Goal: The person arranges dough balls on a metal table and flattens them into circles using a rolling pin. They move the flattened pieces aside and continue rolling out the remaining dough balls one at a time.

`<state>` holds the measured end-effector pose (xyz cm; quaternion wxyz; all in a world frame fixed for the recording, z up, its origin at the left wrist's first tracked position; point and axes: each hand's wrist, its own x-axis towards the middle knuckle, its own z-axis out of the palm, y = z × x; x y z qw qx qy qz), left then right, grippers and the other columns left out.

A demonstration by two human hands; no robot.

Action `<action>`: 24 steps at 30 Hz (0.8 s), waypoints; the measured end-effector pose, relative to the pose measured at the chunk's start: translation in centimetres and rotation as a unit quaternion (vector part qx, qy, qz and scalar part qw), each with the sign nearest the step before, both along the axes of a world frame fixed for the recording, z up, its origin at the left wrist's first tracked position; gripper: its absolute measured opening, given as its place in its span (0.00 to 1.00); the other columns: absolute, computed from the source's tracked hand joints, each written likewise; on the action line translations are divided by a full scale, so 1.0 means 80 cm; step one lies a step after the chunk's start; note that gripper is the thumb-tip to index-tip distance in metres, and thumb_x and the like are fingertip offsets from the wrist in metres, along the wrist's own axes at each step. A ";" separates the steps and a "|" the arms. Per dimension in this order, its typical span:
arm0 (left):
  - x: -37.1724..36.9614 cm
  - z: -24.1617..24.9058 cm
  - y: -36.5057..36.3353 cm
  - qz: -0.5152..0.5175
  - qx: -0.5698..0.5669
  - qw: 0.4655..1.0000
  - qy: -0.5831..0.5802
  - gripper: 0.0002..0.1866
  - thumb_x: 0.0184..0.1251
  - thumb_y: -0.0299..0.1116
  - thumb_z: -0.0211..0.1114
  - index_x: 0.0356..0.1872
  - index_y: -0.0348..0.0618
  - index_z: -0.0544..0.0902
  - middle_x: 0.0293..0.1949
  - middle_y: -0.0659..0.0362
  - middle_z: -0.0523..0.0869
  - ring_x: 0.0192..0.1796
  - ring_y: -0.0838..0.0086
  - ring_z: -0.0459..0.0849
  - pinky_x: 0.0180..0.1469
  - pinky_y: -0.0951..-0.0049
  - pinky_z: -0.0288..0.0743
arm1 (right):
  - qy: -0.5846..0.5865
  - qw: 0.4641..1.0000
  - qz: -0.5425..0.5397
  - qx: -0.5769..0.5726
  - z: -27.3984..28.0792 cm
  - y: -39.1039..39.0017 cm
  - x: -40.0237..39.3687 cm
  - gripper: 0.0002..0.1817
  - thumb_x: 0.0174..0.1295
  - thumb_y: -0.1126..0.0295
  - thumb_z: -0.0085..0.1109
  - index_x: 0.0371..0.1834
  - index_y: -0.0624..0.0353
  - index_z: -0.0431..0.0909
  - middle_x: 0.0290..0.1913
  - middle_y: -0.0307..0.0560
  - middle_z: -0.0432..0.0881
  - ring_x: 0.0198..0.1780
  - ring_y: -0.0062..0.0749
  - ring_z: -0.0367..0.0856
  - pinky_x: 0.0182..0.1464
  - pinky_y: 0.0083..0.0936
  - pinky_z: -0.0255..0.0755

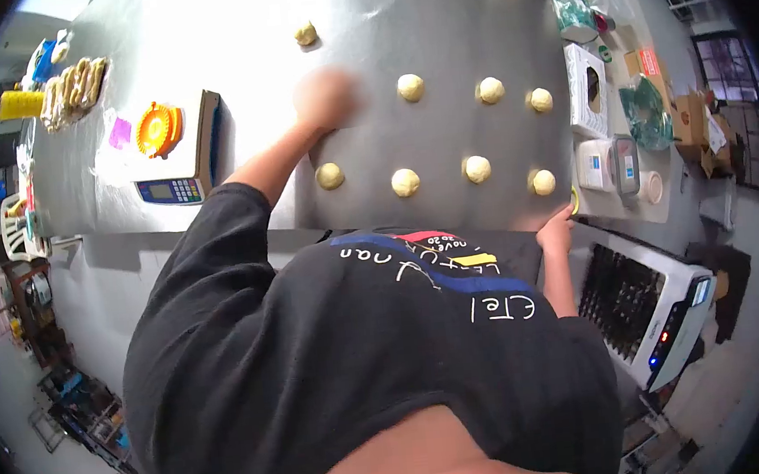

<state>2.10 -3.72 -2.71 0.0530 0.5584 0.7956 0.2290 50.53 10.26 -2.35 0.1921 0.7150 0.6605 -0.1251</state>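
Note:
My left hand [327, 100] is smeared by motion over the metal worktop [362, 139], so its fingers and anything under them cannot be made out. Pale dough balls lie around it: one [305, 34] beyond it, one [411, 87] to its right and one [329, 176] nearer my body. Several more, such as this dough ball [477, 169], sit in loose rows toward the right. At the front right edge of the worktop, my right hand [555, 232] is closed, its fingertips at a thin yellow curved object [575, 201], mostly hidden.
On the left stands a digital scale [172, 191], with an orange scalloped round piece [158, 130] on it. Farther left lie wrapped, elongated light-brown pieces [74, 94]. Plastic tubs [603, 166] and a white box [586, 90] line the right side. Below them is a white-and-black appliance [648, 308].

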 end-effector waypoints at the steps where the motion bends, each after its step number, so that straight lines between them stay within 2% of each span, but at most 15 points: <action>1: 0.001 -0.004 0.005 0.011 -0.015 1.000 -0.008 0.17 0.58 0.44 0.67 0.45 0.49 0.82 0.46 0.54 0.80 0.56 0.59 0.74 0.62 0.58 0.66 | 0.001 1.000 0.010 0.003 0.001 0.003 0.002 0.47 0.58 0.74 0.55 0.75 0.61 0.32 0.61 0.73 0.63 0.57 0.61 0.73 0.58 0.46 0.70; 2: 0.001 -0.009 0.008 0.021 0.022 0.999 -0.011 0.11 0.59 0.41 0.65 0.38 0.48 0.83 0.41 0.55 0.81 0.53 0.59 0.75 0.59 0.58 0.67 | 0.030 0.999 -0.002 0.013 -0.003 0.003 0.005 0.48 0.58 0.74 0.56 0.74 0.62 0.31 0.61 0.74 0.62 0.58 0.61 0.72 0.59 0.46 0.70; 3: 0.001 -0.010 0.011 0.038 0.023 0.999 -0.008 0.11 0.59 0.41 0.65 0.38 0.48 0.83 0.41 0.55 0.81 0.53 0.59 0.75 0.59 0.58 0.67 | 0.059 0.998 -0.010 0.020 -0.010 0.004 0.008 0.49 0.57 0.74 0.57 0.74 0.63 0.31 0.62 0.74 0.62 0.59 0.61 0.72 0.60 0.45 0.69; 5: 0.003 -0.006 0.016 0.065 -0.035 0.997 -0.025 0.13 0.61 0.39 0.63 0.46 0.48 0.82 0.49 0.51 0.79 0.58 0.57 0.73 0.63 0.57 0.65 | 0.058 0.998 0.029 0.023 -0.028 0.007 0.021 0.50 0.57 0.73 0.58 0.74 0.64 0.29 0.63 0.75 0.61 0.61 0.62 0.70 0.61 0.46 0.68; 7: 0.017 -0.009 0.019 0.132 0.009 0.991 0.004 0.17 0.62 0.38 0.61 0.51 0.48 0.79 0.53 0.50 0.77 0.60 0.55 0.71 0.65 0.56 0.63 | 0.051 0.998 0.047 0.011 -0.024 0.008 0.019 0.52 0.56 0.73 0.59 0.74 0.63 0.27 0.63 0.75 0.60 0.61 0.62 0.70 0.61 0.45 0.68; 8: 0.021 -0.007 0.019 0.150 0.018 0.988 -0.022 0.22 0.62 0.39 0.61 0.57 0.47 0.75 0.57 0.49 0.74 0.63 0.54 0.69 0.67 0.55 0.61 | 0.031 0.999 0.033 -0.004 -0.022 0.008 0.017 0.53 0.56 0.72 0.59 0.74 0.63 0.26 0.64 0.75 0.59 0.61 0.62 0.70 0.61 0.45 0.68; 12: 0.020 -0.017 0.015 0.175 0.053 0.983 -0.033 0.29 0.62 0.44 0.62 0.63 0.47 0.69 0.65 0.45 0.67 0.67 0.51 0.64 0.70 0.53 0.56 | -0.004 0.999 0.025 -0.034 0.002 0.003 0.003 0.53 0.57 0.70 0.60 0.74 0.62 0.25 0.64 0.74 0.59 0.61 0.61 0.70 0.60 0.44 0.69; 14: 0.010 -0.008 0.006 0.163 0.091 0.979 -0.081 0.33 0.61 0.50 0.63 0.65 0.48 0.67 0.67 0.45 0.64 0.69 0.49 0.61 0.72 0.52 0.52 | -0.002 0.999 0.028 -0.016 -0.024 0.012 0.020 0.54 0.57 0.69 0.60 0.74 0.61 0.23 0.63 0.72 0.61 0.61 0.61 0.70 0.61 0.43 0.69; 16: -0.022 0.018 -0.015 0.186 0.087 0.978 -0.020 0.35 0.61 0.54 0.61 0.65 0.48 0.66 0.67 0.45 0.63 0.71 0.51 0.59 0.73 0.52 0.50 | -0.001 0.999 0.034 -0.013 -0.037 0.014 0.025 0.55 0.57 0.68 0.60 0.74 0.61 0.22 0.63 0.71 0.61 0.60 0.61 0.71 0.60 0.43 0.69; 17: -0.040 0.033 -0.030 0.202 0.079 0.976 0.033 0.36 0.61 0.59 0.59 0.66 0.49 0.65 0.68 0.46 0.62 0.72 0.53 0.57 0.74 0.52 0.47 | -0.027 0.999 0.018 -0.024 -0.044 0.017 0.026 0.56 0.57 0.68 0.61 0.74 0.59 0.21 0.65 0.72 0.57 0.63 0.59 0.68 0.62 0.42 0.68; 19: -0.092 0.041 -0.074 0.251 -0.054 0.948 0.189 0.33 0.62 0.56 0.58 0.67 0.56 0.67 0.69 0.49 0.63 0.74 0.56 0.55 0.74 0.47 0.44 | -0.055 0.998 0.007 -0.035 -0.052 0.022 0.023 0.58 0.56 0.68 0.62 0.74 0.58 0.20 0.68 0.73 0.53 0.66 0.58 0.66 0.64 0.41 0.67; 20: -0.101 0.067 -0.098 0.279 -0.193 0.910 0.239 0.31 0.66 0.52 0.55 0.70 0.58 0.64 0.73 0.52 0.58 0.76 0.59 0.50 0.75 0.46 0.38 | -0.057 0.998 -0.003 -0.037 -0.056 0.026 0.018 0.58 0.56 0.68 0.62 0.74 0.58 0.19 0.68 0.72 0.51 0.66 0.57 0.65 0.64 0.40 0.67; 21: -0.121 0.063 -0.125 0.291 -0.229 0.893 0.256 0.29 0.68 0.47 0.52 0.71 0.59 0.63 0.75 0.54 0.54 0.78 0.61 0.45 0.75 0.45 0.31 | -0.058 0.998 -0.013 -0.037 -0.056 0.029 0.009 0.59 0.56 0.68 0.63 0.74 0.57 0.19 0.69 0.72 0.50 0.67 0.57 0.64 0.65 0.40 0.66; 22: -0.137 0.060 -0.149 0.301 -0.250 0.883 0.259 0.29 0.69 0.44 0.50 0.71 0.58 0.63 0.75 0.56 0.54 0.78 0.63 0.44 0.75 0.45 0.29 | -0.059 0.997 -0.026 -0.038 -0.057 0.032 0.001 0.59 0.56 0.69 0.63 0.74 0.57 0.18 0.70 0.72 0.48 0.68 0.56 0.63 0.65 0.40 0.66; 24: -0.166 0.050 -0.187 0.280 -0.235 0.889 0.274 0.28 0.69 0.42 0.49 0.71 0.59 0.62 0.74 0.54 0.57 0.77 0.61 0.50 0.75 0.45 0.32 | -0.063 0.996 -0.056 -0.042 -0.058 0.030 -0.014 0.60 0.55 0.69 0.63 0.74 0.56 0.18 0.71 0.71 0.44 0.69 0.55 0.61 0.66 0.39 0.65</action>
